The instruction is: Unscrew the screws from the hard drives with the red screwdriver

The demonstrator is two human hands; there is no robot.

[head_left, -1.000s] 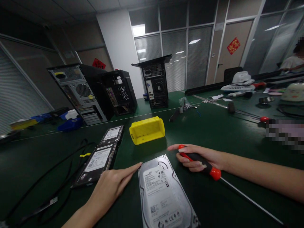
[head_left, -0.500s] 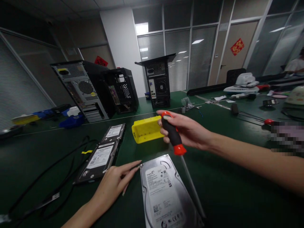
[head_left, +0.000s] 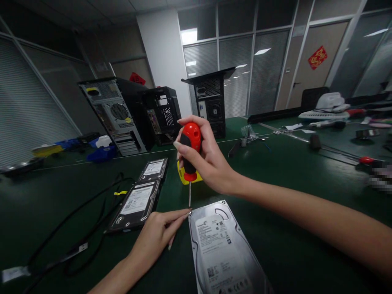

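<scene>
A silver hard drive [head_left: 219, 249] lies label-up on the green table, with its lower end cut off by the view's edge. My right hand [head_left: 211, 157] is wrapped round the red and black handle of a screwdriver [head_left: 190, 153]. The shaft points down, its tip at the drive's top left corner. There, my left hand [head_left: 156, 232] has thumb and forefinger pinched together beside the tip; what they hold is too small to make out. Behind my right hand, a yellow plastic bin [head_left: 183, 177] is mostly hidden.
Left of the bin lie two more hard drives [head_left: 137, 200], end to end. Black cables [head_left: 76, 212] curl beside them. Computer cases [head_left: 122, 114] stand along the back. A small clear bag [head_left: 248, 132] lies behind my right arm, and long tools [head_left: 337, 153] lie at right.
My right hand has swung left, turning the screwdriver upright and bringing its tip to the drive's corner. My left hand stays at that corner. The view has shifted slightly left.
</scene>
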